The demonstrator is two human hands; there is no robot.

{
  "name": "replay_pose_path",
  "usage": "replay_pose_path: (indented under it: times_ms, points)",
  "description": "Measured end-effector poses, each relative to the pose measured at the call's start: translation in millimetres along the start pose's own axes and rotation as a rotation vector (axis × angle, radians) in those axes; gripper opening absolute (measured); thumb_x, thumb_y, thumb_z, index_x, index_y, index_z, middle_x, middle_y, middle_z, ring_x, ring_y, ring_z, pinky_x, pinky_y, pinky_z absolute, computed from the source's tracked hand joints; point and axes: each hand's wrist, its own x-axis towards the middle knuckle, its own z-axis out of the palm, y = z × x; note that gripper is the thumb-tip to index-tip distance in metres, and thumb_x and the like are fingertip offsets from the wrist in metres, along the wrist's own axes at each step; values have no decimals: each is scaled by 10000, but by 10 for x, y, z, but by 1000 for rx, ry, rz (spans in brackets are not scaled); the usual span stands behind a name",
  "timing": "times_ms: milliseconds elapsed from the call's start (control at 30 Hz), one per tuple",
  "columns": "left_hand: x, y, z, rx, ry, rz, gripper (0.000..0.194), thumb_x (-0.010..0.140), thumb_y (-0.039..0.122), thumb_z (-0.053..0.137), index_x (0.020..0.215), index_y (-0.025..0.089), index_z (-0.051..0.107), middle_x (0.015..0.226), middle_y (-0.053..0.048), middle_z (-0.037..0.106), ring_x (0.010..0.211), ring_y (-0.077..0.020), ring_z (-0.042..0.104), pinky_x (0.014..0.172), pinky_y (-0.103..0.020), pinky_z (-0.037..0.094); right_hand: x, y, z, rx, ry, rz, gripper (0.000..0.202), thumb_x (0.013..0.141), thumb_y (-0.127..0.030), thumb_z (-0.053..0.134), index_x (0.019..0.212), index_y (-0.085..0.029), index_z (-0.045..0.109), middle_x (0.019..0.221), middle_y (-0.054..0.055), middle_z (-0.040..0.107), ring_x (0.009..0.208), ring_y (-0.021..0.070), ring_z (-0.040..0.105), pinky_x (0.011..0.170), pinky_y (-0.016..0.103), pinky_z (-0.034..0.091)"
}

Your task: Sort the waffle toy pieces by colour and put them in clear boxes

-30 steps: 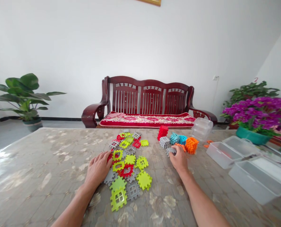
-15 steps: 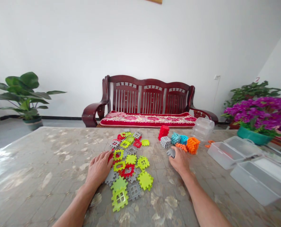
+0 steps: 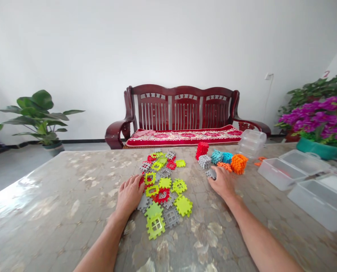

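Little besides the camera's aim has moved since half a second ago: the bench (image 3: 186,111) and the counter (image 3: 72,211) sit slightly higher and further right in view, while both hands keep their places among the tiles. Palm down, the left hand (image 3: 130,194) rests at the left edge of a loose spread of notched tiles (image 3: 165,183) in lime, red and grey, some overlapping; its fingers lie loosely extended, their tips against a red tile (image 3: 141,182). Across a bare strip of counter, the right hand (image 3: 223,182) is at a low grey stack (image 3: 211,174), fingers bent just beside it; whether they grip it I cannot tell. Near that hand stand a red stack (image 3: 202,150), a taller grey stack (image 3: 204,161), two blue stacks (image 3: 217,156) and an orange stack (image 3: 239,164). Further right, clear plastic boxes (image 3: 317,204) stand open near purple flowers (image 3: 321,115).
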Motion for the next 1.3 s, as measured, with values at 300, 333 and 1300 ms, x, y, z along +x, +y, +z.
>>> replay_pose_path:
  times_ms: [300, 333, 1300]
  points:
    - [-3, 49, 14, 30, -14, 8, 459, 968, 358, 353, 1387, 250, 504, 1446, -92, 534, 1331, -255, 462, 1107, -465, 321, -90, -480, -126, 251, 16, -180, 317, 803, -216, 572, 1107, -218, 661, 1173, 76, 650, 1108, 249, 546, 992, 401, 389]
    - [-2, 59, 15, 32, -17, 9, 462, 966, 353, 355, 1393, 248, 498, 1449, -97, 529, 1341, -260, 450, 1111, -475, 313, -119, -574, -124, 303, -15, -214, 307, 805, -216, 574, 1098, -222, 664, 1157, 72, 658, 1099, 242, 555, 990, 395, 400]
    - [24, 59, 30, -12, -1, 9, 452, 957, 352, 371, 1373, 271, 529, 1422, -87, 548, 1326, -253, 451, 1105, -473, 301, -179, -1153, -64, 718, -112, -59, 355, 966, -409, 406, 1042, -222, 698, 884, 42, 750, 826, 198, 685, 743, 287, 509]
